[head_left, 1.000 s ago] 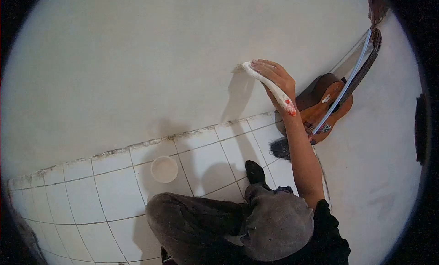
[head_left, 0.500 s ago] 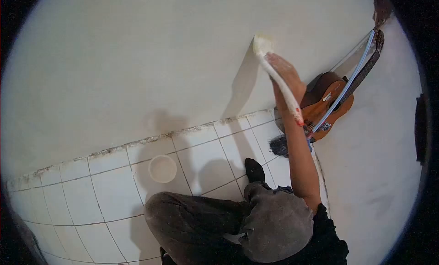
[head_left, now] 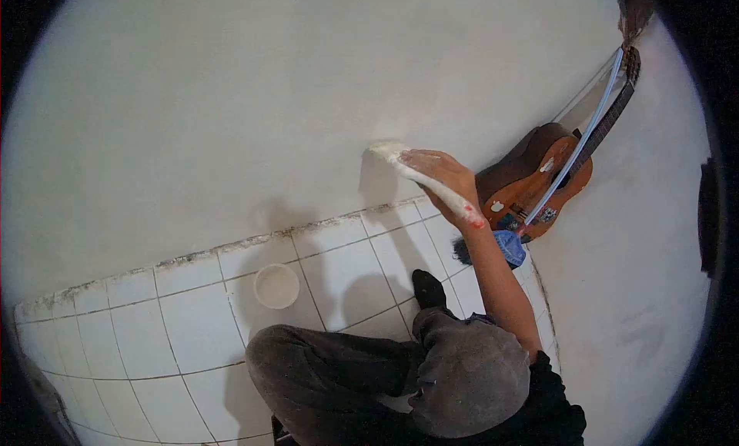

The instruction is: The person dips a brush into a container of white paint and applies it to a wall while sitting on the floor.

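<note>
we're likely mid brushing step: right hand (head_left: 446, 171) gripping the long white red-marked brush (head_left: 433, 185) at the smooth pale wall (head_left: 215, 123), left hand unseen; next probably needs even pressure

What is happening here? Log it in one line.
right hand: holds white brush | brush head: against wall | left hand: not in view | bowl: on tiled floor

Bowl (head_left: 276, 286) on the floor (head_left: 142, 338) near its far edge, guitar (head_left: 531, 188) at the far right corner, broom (head_left: 509, 247) before it, brush (head_left: 436, 189) in the right hand (head_left: 446, 171) at the wall (head_left: 192, 123)
</note>
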Motion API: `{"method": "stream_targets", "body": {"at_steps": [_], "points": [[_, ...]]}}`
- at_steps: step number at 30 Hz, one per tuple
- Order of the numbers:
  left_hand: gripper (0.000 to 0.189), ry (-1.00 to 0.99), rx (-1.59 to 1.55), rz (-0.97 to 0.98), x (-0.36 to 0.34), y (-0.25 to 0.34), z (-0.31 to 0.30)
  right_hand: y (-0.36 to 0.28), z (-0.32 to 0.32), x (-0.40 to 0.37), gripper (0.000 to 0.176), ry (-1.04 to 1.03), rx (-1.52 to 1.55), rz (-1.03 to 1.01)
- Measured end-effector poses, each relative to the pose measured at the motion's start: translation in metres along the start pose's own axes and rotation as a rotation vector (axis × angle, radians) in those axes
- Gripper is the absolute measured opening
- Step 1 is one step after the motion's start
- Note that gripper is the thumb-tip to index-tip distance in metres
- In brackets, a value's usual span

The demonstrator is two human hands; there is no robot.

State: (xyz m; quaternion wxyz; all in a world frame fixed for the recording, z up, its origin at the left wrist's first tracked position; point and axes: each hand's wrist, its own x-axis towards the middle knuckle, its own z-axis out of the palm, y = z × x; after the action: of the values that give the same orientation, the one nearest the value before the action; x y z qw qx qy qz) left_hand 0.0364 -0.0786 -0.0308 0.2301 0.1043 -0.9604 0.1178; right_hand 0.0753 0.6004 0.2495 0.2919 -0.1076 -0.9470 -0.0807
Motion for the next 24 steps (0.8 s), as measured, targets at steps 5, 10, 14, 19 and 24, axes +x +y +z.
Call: {"method": "stream_targets", "body": {"at_steps": [5,10,14,19,24], "points": [[0.067,-0.007,0.005,-0.032,-0.007,-0.004,0.017,-0.005,-0.004,0.025,0.024,0.188,0.153,-0.112],[0.068,0.004,0.006,-0.011,-0.005,0.001,0.018,0.011,-0.028,0.055,0.027,0.495,0.035,-0.179],[0.068,0.001,0.016,0.0,-0.004,-0.003,0.016,-0.004,-0.057,0.064,0.026,0.649,0.009,-0.079],[0.068,-0.031,0.002,-0.009,-0.007,-0.005,0.026,0.016,-0.001,0.032,0.032,0.372,0.007,-0.012],[0.069,-0.061,-0.018,-0.002,-0.011,-0.011,0.03,0.007,0.029,-0.001,0.033,0.27,0.116,0.028]]}}
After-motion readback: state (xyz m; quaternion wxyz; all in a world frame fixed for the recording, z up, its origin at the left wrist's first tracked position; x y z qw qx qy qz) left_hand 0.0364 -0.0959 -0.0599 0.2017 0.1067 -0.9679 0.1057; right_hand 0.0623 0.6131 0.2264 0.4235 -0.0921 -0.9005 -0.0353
